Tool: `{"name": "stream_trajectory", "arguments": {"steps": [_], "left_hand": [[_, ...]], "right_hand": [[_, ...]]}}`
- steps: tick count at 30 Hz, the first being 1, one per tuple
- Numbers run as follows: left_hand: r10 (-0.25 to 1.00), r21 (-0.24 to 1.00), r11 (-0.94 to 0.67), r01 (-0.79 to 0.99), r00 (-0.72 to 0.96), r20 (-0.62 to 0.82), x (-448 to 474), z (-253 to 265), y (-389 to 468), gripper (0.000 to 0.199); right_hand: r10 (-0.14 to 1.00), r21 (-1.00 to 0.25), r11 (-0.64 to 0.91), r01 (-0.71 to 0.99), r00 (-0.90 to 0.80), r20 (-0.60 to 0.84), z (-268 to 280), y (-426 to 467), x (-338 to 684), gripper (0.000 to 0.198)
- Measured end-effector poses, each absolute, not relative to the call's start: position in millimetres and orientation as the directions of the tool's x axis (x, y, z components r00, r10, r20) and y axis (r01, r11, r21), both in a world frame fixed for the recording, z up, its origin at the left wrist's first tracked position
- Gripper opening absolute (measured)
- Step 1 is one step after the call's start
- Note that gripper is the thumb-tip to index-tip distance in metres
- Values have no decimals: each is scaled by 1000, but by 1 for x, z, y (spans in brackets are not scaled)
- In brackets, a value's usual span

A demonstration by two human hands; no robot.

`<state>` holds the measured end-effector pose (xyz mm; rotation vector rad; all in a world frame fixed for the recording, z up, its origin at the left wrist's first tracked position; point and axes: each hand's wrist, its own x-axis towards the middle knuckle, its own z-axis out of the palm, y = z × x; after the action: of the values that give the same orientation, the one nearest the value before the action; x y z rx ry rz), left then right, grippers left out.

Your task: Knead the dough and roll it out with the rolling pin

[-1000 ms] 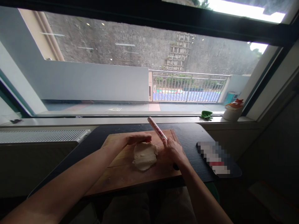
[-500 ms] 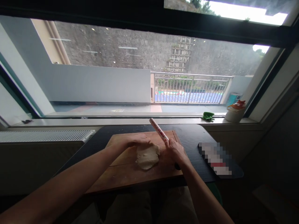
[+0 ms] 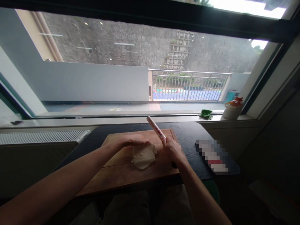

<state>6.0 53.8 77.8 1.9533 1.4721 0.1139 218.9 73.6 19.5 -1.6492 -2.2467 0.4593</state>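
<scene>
A flat, uneven sheet of pale dough [image 3: 144, 157] lies on a wooden board [image 3: 119, 176]. My left hand [image 3: 137, 140] reaches over the dough's far edge, fingers stretched to the right and touching it; the fingertips are partly hidden. To the right of the dough, my right hand [image 3: 172, 149] is wrapped round a slim rolling pin [image 3: 156, 127] with red print on its side. The pin is tilted, its free end pointing away and to the left. Below my right hand a small dark round thing [image 3: 174, 164] shows at the board, partly covered by my wrist.
The board rests on a black table [image 3: 187, 134] under a wide window. A phone-like flat object [image 3: 231, 167], its screen blurred, lies at the table's right edge. On the sill are a green cloth-like item [image 3: 206, 114] and a white container [image 3: 231, 113]. A radiator [image 3: 42, 137] is at left.
The whole view has shifted slightly left. My left hand's fingers reach a little farther right along the dough's far edge. My right hand keeps hold of the rolling pin at the same tilt.
</scene>
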Motion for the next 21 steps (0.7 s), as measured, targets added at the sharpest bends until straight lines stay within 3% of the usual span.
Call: {"name": "stream_trajectory", "arguments": {"steps": [10, 16, 21], "left_hand": [[879, 538, 50, 842, 219, -424, -6, 76, 46, 59], [951, 538, -23, 842, 184, -248, 0, 63, 44, 63], [907, 518, -70, 852, 271, -323, 16, 58, 52, 38]], "right_hand": [[958, -447, 278, 850, -277, 69, 26, 68, 218, 57], [963, -446, 260, 857, -262, 59, 31, 60, 219, 56], [956, -450, 288, 846, -279, 88, 28, 61, 219, 57]]}}
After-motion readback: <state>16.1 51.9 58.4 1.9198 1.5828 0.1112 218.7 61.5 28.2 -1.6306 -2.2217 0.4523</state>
